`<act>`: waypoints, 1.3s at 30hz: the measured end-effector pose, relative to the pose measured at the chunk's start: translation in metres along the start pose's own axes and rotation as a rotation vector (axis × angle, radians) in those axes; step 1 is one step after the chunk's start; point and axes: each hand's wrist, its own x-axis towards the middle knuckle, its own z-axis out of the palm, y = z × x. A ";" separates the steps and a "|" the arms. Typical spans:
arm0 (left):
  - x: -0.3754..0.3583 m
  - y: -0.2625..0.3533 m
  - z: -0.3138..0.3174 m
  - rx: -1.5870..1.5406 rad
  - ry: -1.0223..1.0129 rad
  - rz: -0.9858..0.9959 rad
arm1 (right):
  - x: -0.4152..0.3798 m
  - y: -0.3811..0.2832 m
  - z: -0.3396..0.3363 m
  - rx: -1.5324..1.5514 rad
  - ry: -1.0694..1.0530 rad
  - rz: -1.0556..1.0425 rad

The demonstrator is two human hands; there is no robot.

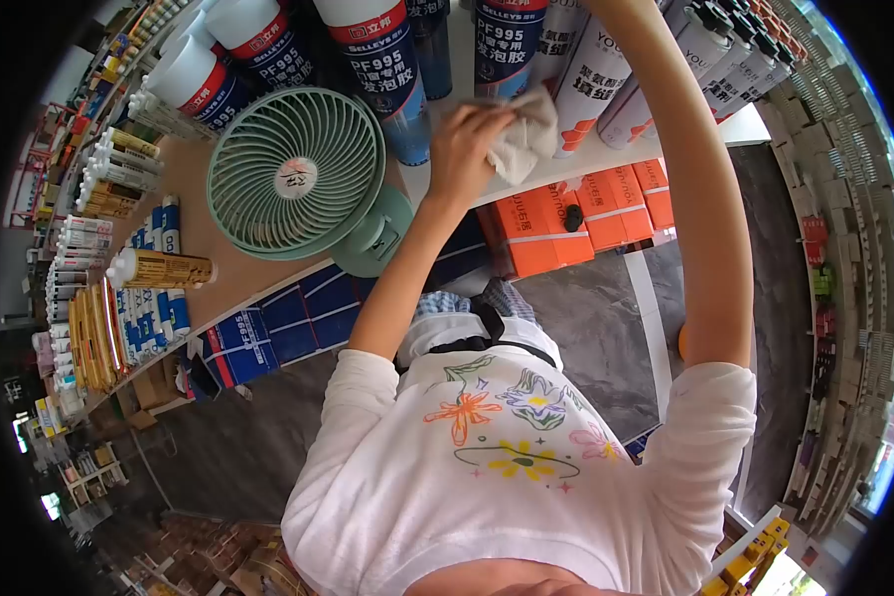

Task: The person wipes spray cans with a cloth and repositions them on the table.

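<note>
My left hand (462,151) is closed on a pale, crumpled cloth (526,137), at the edge of the white shelf beside the cans. Just left of the cloth stands a blue can (377,62) with a red band and white top. Another blue can (508,48) is behind the cloth. White cans (591,81) with orange marks stand to its right. My right forearm (700,189) reaches up past the top edge, so the right hand is out of view. A green fan (295,177) sits left of my left forearm.
Orange boxes (538,226) lie below the shelf edge, with blue boxes (293,323) further left. A gold tube (161,268) lies on the brown surface (191,171). Grey floor (596,318) shows behind my body. Stocked shelves (844,298) line the right side.
</note>
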 end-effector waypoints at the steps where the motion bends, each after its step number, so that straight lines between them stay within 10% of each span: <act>1: -0.020 -0.005 0.009 -0.011 -0.113 -0.044 | 0.000 0.001 0.003 0.001 0.003 -0.001; 11: 0.098 0.024 -0.053 -0.068 0.434 0.237 | -0.005 -0.002 -0.005 0.041 -0.006 -0.047; 27: -0.029 -0.001 0.013 -0.029 -0.164 -0.118 | 0.006 0.001 0.003 -0.021 -0.019 -0.014; 35: 0.073 0.036 -0.065 -0.120 0.241 0.108 | -0.005 -0.004 -0.002 0.037 -0.012 -0.013; 39: 0.104 0.020 -0.062 -0.127 0.366 0.188 | 0.014 0.034 0.031 -0.284 0.137 -0.453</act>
